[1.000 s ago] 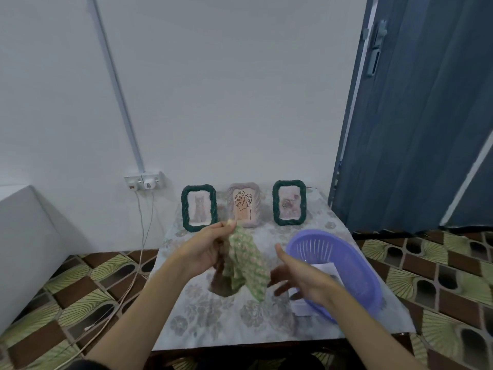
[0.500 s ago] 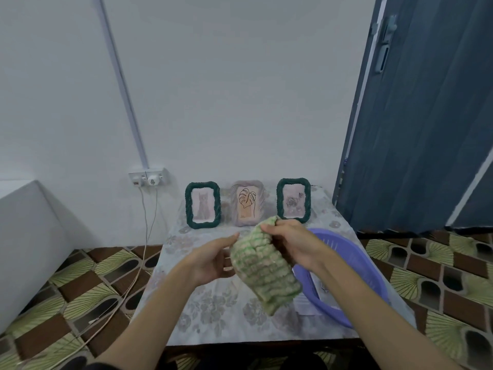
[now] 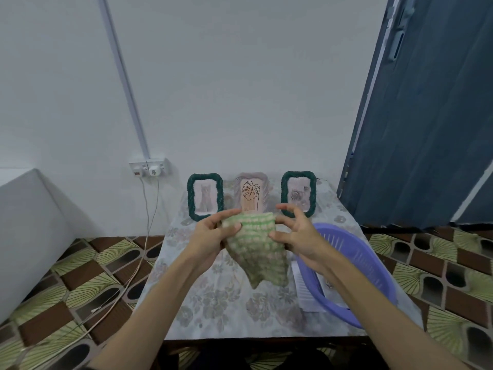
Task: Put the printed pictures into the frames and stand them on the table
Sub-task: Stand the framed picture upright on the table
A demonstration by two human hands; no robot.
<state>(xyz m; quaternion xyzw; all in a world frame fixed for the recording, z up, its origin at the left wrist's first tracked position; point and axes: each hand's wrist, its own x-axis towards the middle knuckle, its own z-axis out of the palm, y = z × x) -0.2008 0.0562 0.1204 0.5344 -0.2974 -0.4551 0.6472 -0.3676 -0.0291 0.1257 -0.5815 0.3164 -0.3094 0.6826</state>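
Note:
Three frames stand upright at the table's far edge: a dark green frame with a cat picture (image 3: 205, 196), a pale mauve frame with a leaf drawing (image 3: 251, 194) and a dark green frame with a flower picture (image 3: 298, 193). Above the table I hold a green and cream woven frame (image 3: 256, 252) by its top corners. My left hand (image 3: 210, 236) grips its left corner with thumb over the front. My right hand (image 3: 296, 233) pinches the right corner, its other fingers spread. The frame's front opening is not visible.
A purple plastic basket (image 3: 354, 273) sits on the right of the table (image 3: 213, 303), with white paper (image 3: 304, 292) under and inside it. A wall socket (image 3: 148, 166) with cables hangs at left. A blue door (image 3: 426, 116) stands at right.
The woven frame has gone from hanging in my left hand alone to being held by both hands, raised and turned so its top edge lies level. My right hand came up from the basket.

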